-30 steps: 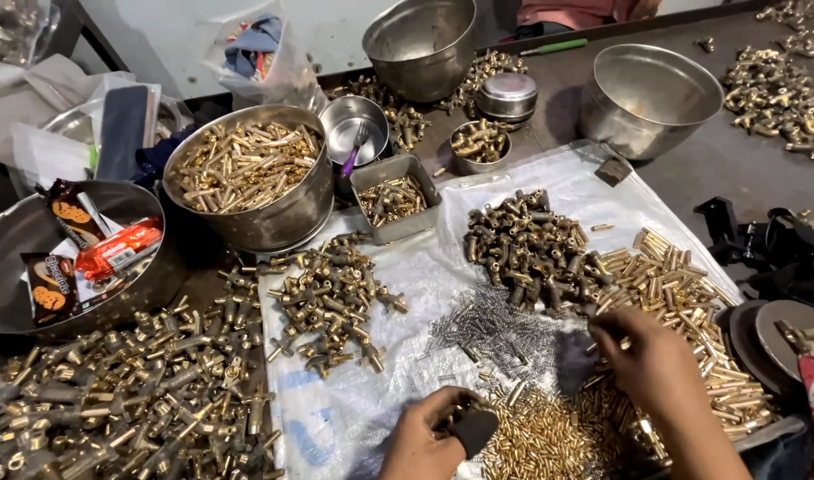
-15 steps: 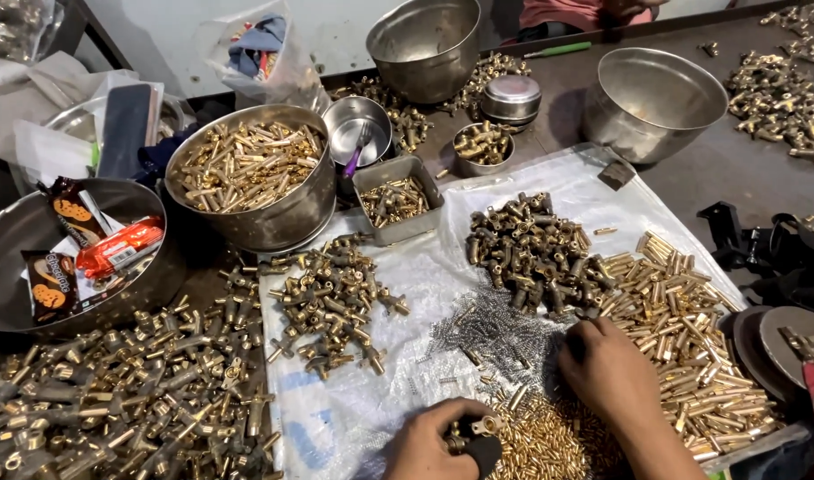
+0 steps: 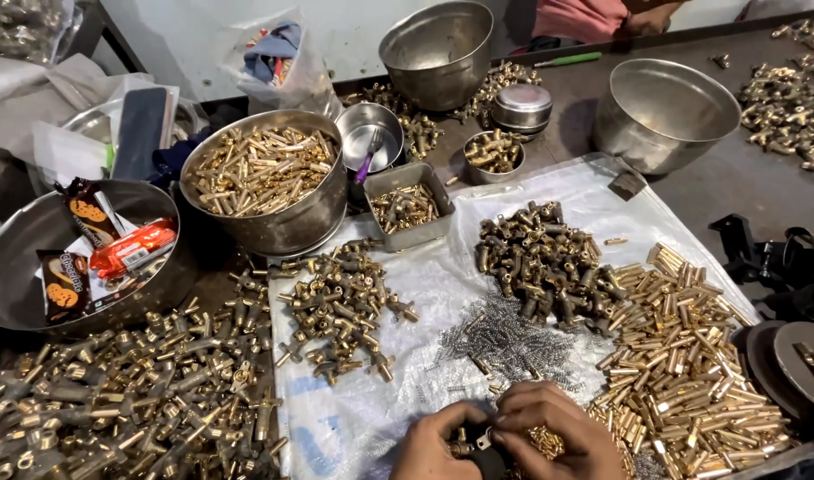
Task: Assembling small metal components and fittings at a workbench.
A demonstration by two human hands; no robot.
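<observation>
Both hands meet at the near edge of the view, over a white plastic sheet [image 3: 549, 191] spread on the table. The left hand [image 3: 435, 444] and the right hand [image 3: 549, 428] are pressed together, fingers curled and closed on a small dark part [image 3: 478, 444] held between them. A light metal tip shows at the point where the fingertips meet. The lower end of the part is cut off by the picture edge, so its full shape cannot be told.

Items on the sheet:
- A heap of small silver springs [image 3: 505, 342], just beyond the hands.
- A pile of dark brass fittings [image 3: 540, 258], farther back, near the centre.
- A pile of bright brass tubes [image 3: 682, 356], to the right of the hands, touching the right wrist area.
- A pile of brass valve bodies [image 3: 345, 307], to the left of the springs.
- Small gold pins [image 3: 549, 440], partly hidden under the right hand.

Items off the sheet:
- A larger heap of valve bodies [image 3: 131, 400], near left.
- A steel bowl of brass tubes [image 3: 265, 178], far left of centre.
- A small square tin [image 3: 409, 206] of brass pieces, beside that bowl.
- A steel bowl holding snack packets [image 3: 78, 253], at the left edge.
- Two steel bowls [image 3: 665, 111] with nothing visible inside, far right and far centre.
</observation>
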